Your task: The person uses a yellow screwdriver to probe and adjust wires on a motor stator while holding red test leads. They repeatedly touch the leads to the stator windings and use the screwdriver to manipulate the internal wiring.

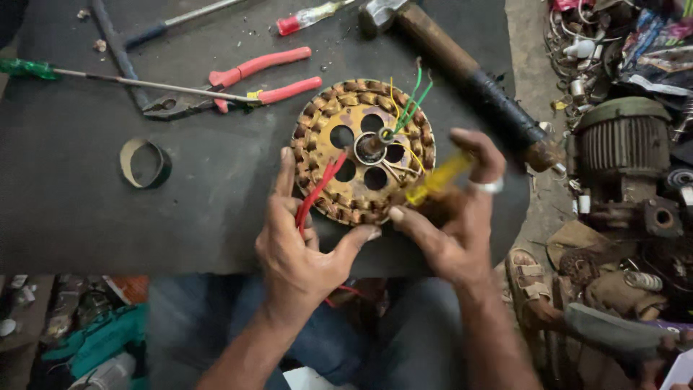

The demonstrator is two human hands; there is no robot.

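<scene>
Presently, a round copper-wound fan stator with a gold-coloured perforated centre plate (363, 152) is seen lying flat on the dark counter (86, 209), at its near edge, directly before the person. The left hand (303, 245) is closed on a pair of red leads (317, 191) running off the winding, thumb laid against the stator rim. The right hand (462, 217), ringed on one finger, is closed round a yellow-handled screwdriver (437, 179); the tip is hidden, so its exact contact point cannot be told.

Judgement on method: the stator is best kept pinned flat, the red leads held clear of the tool, and the tip worked shallowly, since the enamelled coils would be easily nicked.

Count on the counter: one stator; one pair of red-handled pliers (238, 87); one wooden-handled hammer (462, 72); one roll of tape (144, 163); one green-handled screwdriver (29, 69); one red-handled screwdriver (307, 18). Six round holes are counted in the centre plate.
</scene>
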